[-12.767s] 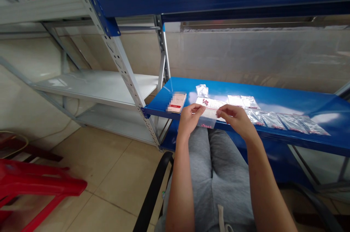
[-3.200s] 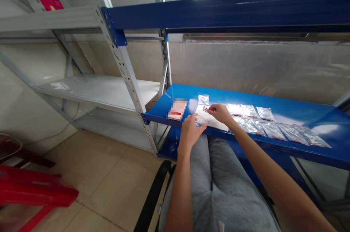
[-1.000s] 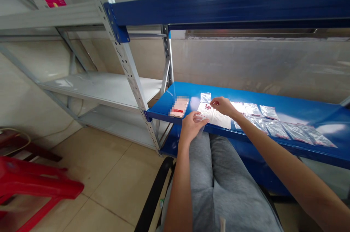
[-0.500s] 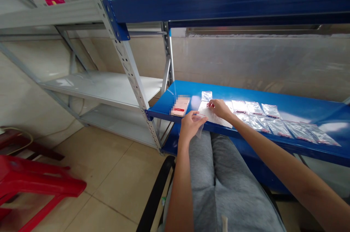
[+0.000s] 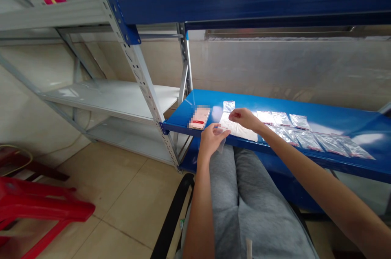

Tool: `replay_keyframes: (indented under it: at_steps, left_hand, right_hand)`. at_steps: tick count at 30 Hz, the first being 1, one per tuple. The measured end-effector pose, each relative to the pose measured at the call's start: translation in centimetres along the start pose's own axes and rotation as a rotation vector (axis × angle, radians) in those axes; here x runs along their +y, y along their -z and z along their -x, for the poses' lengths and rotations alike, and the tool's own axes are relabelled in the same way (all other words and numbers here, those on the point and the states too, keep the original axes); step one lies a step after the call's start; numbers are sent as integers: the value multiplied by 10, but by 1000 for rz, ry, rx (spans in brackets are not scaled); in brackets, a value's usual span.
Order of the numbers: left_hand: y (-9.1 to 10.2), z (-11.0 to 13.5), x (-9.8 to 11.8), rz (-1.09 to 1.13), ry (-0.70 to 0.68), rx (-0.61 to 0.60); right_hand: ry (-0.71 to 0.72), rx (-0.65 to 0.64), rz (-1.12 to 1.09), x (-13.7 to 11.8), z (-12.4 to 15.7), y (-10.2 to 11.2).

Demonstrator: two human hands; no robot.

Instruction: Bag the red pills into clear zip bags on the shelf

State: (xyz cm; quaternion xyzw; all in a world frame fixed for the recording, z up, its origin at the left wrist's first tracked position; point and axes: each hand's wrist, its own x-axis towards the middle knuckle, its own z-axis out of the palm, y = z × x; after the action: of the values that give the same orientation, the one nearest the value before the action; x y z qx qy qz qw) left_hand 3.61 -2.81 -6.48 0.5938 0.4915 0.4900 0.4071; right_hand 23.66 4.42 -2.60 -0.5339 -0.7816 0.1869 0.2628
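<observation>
My left hand (image 5: pixel 210 141) is at the front edge of the blue shelf (image 5: pixel 201 96), fingers closed on a clear zip bag (image 5: pixel 221 146) with a red line along its mouth. The bag hangs partly below the edge. Over a white sheet (image 5: pixel 244 132), my right hand (image 5: pixel 244 119) has its fingertips pinched together. Some dark red shows at them, too small to make out. Just behind the sheet lies a flat clear bag (image 5: pixel 229 106). A pinkish booklet (image 5: pixel 201 117) with a red label rests left of the sheet.
Several clear bags with red edges (image 5: pixel 308 140) lie in rows to the right. A blue beam (image 5: pixel 244 2) crosses above the shelf. Grey racking (image 5: pixel 140 67) stands at the left, a red plastic stool (image 5: pixel 45 206) at lower left. A black chair arm (image 5: pixel 174 214) is beside my legs.
My right hand has lifted slightly off the white sheet, its fingers curled more tightly. My left hand keeps the zip bag in nearly the same place. The view has shifted slightly.
</observation>
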Motion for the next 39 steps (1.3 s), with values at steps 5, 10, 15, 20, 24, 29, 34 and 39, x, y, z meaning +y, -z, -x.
replay_keyframes:
  at_steps: [5, 10, 15, 20, 24, 29, 34, 39]
  left_hand:
    - [-2, 1, 2, 15, -36, -4]
    - [-2, 3, 5, -42, -72, 3]
    - [-1, 2, 5, -24, -55, 0]
    - [1, 2, 4, -8, -45, 1]
    - [3, 2, 5, -21, -31, 8]
    - [2, 2, 6, -22, -31, 6]
    - [2, 3, 5, -17, -24, -3]
    - [2, 2, 4, -22, -24, -3]
  right_hand:
    - [124, -219, -222, -23, 13, 4]
    - [150, -268, -179, -23, 12, 6]
    - [32, -154, -154, 1, 2, 9]
    - [-83, 5, 144, 21, -7, 9]
    - [-156, 98, 279, 30, -10, 3]
    - [-168, 99, 308, 38, -13, -5]
    - [-160, 77, 345, 38, -16, -9]
    - [-163, 72, 366, 39, -17, -13]
